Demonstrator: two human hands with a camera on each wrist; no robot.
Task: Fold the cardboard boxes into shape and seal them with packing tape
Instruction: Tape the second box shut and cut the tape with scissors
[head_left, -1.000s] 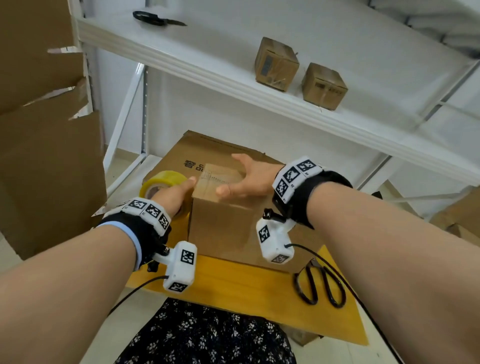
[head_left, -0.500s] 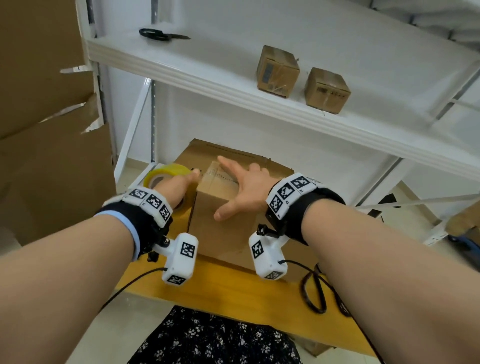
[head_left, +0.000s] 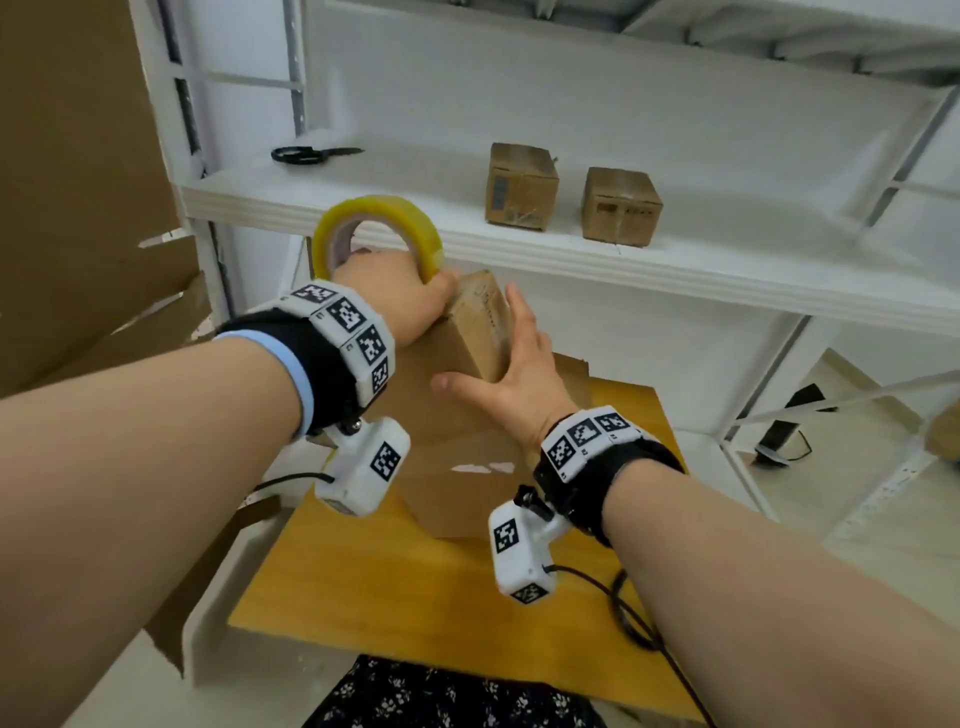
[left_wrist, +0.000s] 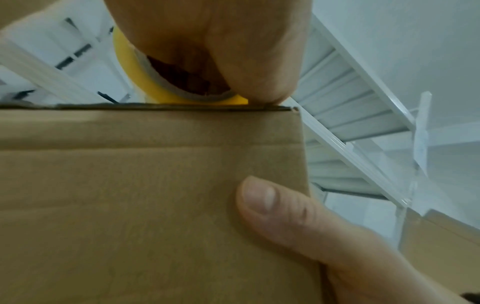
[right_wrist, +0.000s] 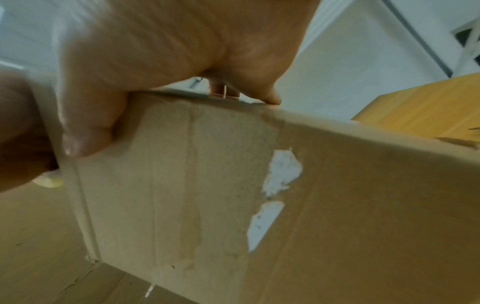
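A small brown cardboard box is held up off the table, tilted, between both hands. My left hand grips the yellow tape roll with its fingers through the core and presses against the box's upper left edge. The roll sits right at the box's top edge. My right hand holds the box, thumb on the near face and fingers over the far side. The box has clear tape and white torn patches, with my right thumb on it.
Two small sealed boxes and black scissors lie on the white shelf just behind. Flattened cardboard lies on the yellow board. Large cardboard sheets stand at left.
The box has been lifted off the flattened cardboard and tilted up toward the shelf. My left hand rose with the tape roll, and my right hand shifted from the top to the box's right side.
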